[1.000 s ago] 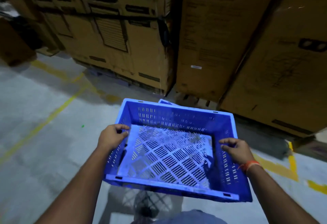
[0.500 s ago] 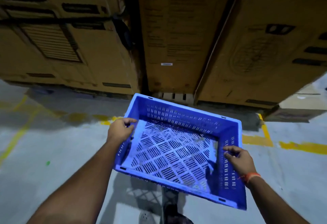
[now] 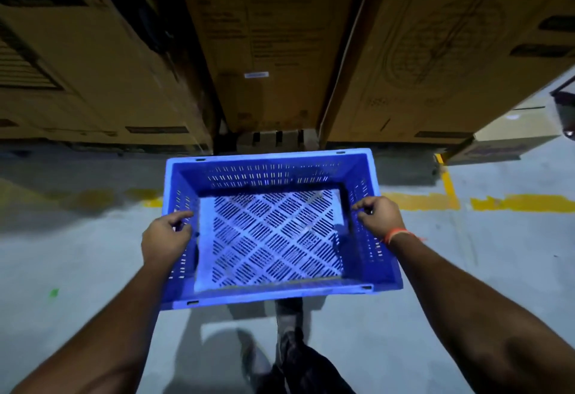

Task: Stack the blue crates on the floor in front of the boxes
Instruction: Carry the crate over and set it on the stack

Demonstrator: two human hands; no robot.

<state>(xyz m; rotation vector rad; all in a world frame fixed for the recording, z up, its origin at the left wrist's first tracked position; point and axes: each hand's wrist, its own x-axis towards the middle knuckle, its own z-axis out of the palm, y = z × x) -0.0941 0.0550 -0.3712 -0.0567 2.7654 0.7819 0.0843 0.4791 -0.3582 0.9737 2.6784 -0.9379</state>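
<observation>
You hold one blue perforated plastic crate (image 3: 273,231) at the centre of the view, open side up and empty, its slotted lattice floor fully visible. Your left hand (image 3: 165,238) clamps the crate's left wall at about 9 o'clock, thumb hooked over the rim to the inside, the other fingers wrapped on the outer face. Your right hand (image 3: 379,216) grips the right wall at about 3 o'clock, fingers (image 3: 362,207) curled over the rim; an orange thread band (image 3: 396,233) sits on that wrist. The crate looks to be off the grey concrete floor (image 3: 77,263), with a shadow spread below its near edge at 6 o'clock, though the gap itself is hard to judge. Its far rim points to 12 o'clock, toward the row of large cardboard boxes (image 3: 264,45) that fills the upper frame; a bit of wooden pallet (image 3: 277,138) shows under the middle box. A worn yellow floor line (image 3: 513,202) runs across at 2 to 3 o'clock, passing behind the crate. Your dark-trousered leg (image 3: 298,359) shows at 6 o'clock, blurred. A small green mark (image 3: 53,293) lies on the floor at 8 o'clock.
</observation>
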